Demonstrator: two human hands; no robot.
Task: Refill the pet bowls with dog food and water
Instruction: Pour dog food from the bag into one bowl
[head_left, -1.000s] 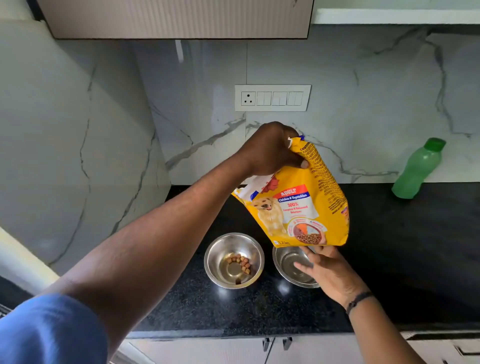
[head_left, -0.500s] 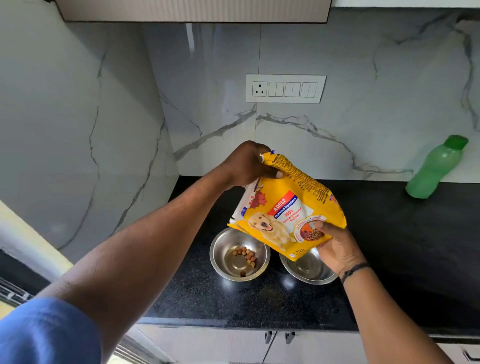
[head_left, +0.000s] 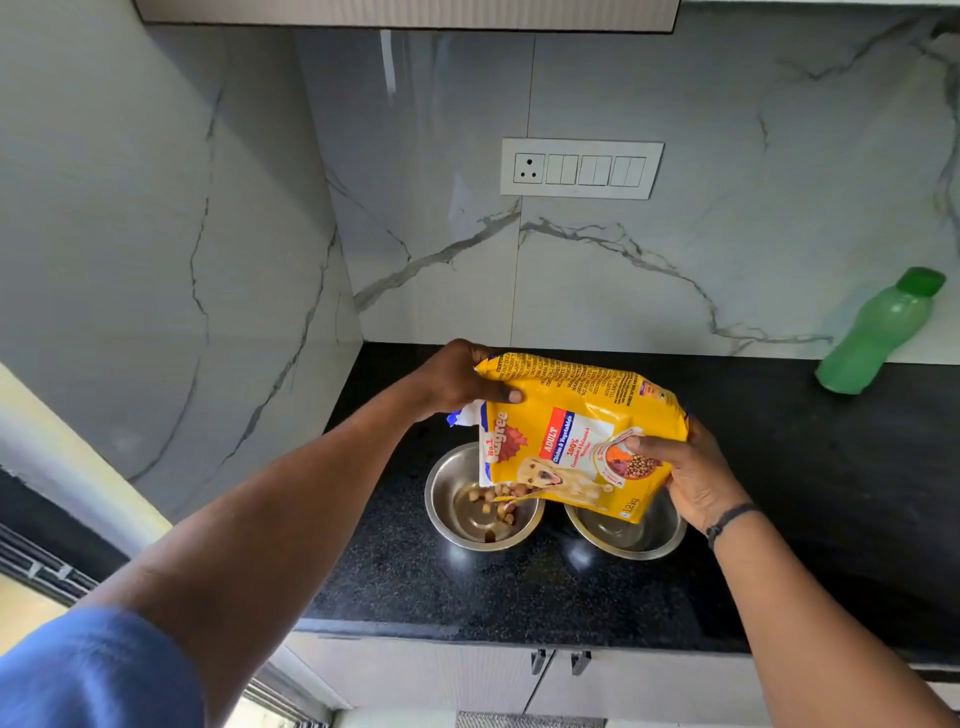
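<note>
A yellow dog food bag (head_left: 582, 436) is held tipped on its side above two steel bowls on the black counter (head_left: 519, 597). My left hand (head_left: 457, 379) grips the bag's top left corner, and my right hand (head_left: 685, 473) holds its bottom end. Brown kibble pieces fall from the bag's open lower left edge into the left bowl (head_left: 462, 509), which holds several pieces. The right bowl (head_left: 623, 535) is partly hidden behind the bag and shows no food.
A green water bottle (head_left: 878, 332) with a green cap stands at the back right against the marble wall. A white switch panel (head_left: 582, 169) is on the wall above. Cabinet doors with handles (head_left: 561, 662) lie below the counter edge.
The bag has been tilted further to lie nearly flat and lowered over the left bowl. Kibble now drops from its open end. My right hand has shifted to the bag's bottom end.
</note>
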